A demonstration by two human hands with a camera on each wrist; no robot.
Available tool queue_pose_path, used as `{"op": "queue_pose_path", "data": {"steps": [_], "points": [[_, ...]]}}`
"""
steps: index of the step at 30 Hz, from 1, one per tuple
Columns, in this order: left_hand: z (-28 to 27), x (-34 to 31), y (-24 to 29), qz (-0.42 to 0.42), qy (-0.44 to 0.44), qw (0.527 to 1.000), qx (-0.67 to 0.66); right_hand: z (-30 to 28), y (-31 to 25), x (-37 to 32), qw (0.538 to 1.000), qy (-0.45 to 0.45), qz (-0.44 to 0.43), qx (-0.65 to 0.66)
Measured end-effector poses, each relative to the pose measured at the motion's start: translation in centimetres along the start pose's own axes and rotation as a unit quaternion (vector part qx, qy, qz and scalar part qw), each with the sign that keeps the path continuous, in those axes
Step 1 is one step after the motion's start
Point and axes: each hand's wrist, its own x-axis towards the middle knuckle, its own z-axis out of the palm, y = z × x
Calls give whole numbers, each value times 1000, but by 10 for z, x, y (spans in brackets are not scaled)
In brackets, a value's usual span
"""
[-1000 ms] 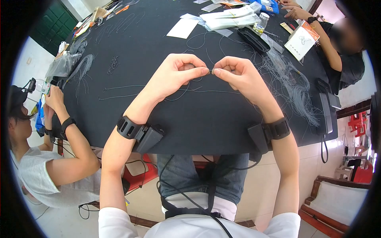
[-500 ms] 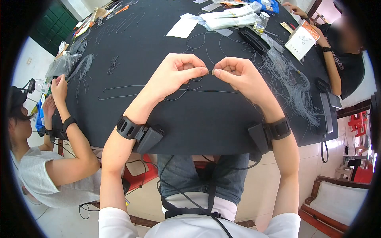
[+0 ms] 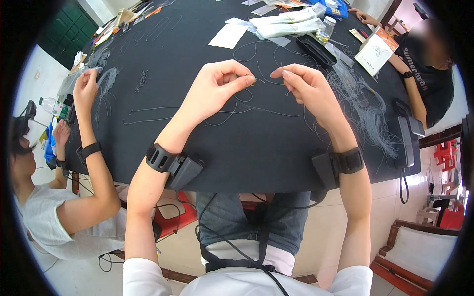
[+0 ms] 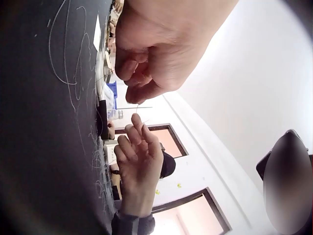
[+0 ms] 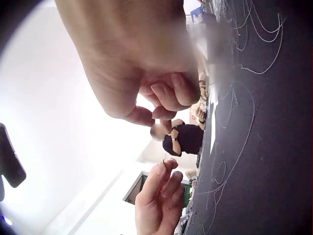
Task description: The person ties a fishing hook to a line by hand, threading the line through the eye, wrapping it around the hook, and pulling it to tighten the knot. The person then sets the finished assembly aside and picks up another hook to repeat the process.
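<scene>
My left hand (image 3: pixel 212 91) pinches a short, thin grey line (image 3: pixel 260 80) between thumb and index finger, and its end sticks out toward the right. Level with it, my right hand (image 3: pixel 313 93) is held apart, index finger extended, thumb close to it and the other fingers bent; no thing shows between its fingertips. In the left wrist view the line (image 4: pixel 137 108) passes from the left fingertips toward the right fingertip; contact there is unclear. More grey lines (image 3: pixel 276 112) lie on the black table below the hands.
A tangled bundle of lines (image 3: pixel 368 106) lies to the right. Beyond are a black case (image 3: pixel 316 50), white packets (image 3: pixel 289 27), a jar (image 3: pixel 326 28) and a box (image 3: pixel 376 52). One person sits left (image 3: pixel 74 217), another at far right (image 3: pixel 427 74).
My right hand has moved away from the left fingertips, its index finger now straighter. My left hand has risen slightly. The person on the left has raised a hand.
</scene>
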Motion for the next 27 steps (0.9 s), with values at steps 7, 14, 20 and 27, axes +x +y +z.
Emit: {"op": "queue_pose_path", "data": {"steps": [7, 14, 20, 27], "points": [[-2, 1, 2, 170, 4, 977, 131, 2, -7, -2, 998, -47, -37, -22], [-1, -1, 10, 256, -28, 946, 197, 8, -3, -3, 994, -71, -72, -25], [5, -4, 9, 270, -43, 940, 202, 10, -4, -6, 995, -78, -60, -9], [6, -5, 7, 268, -41, 936, 224, 13, -4, -8, 995, -86, -56, -7]]}}
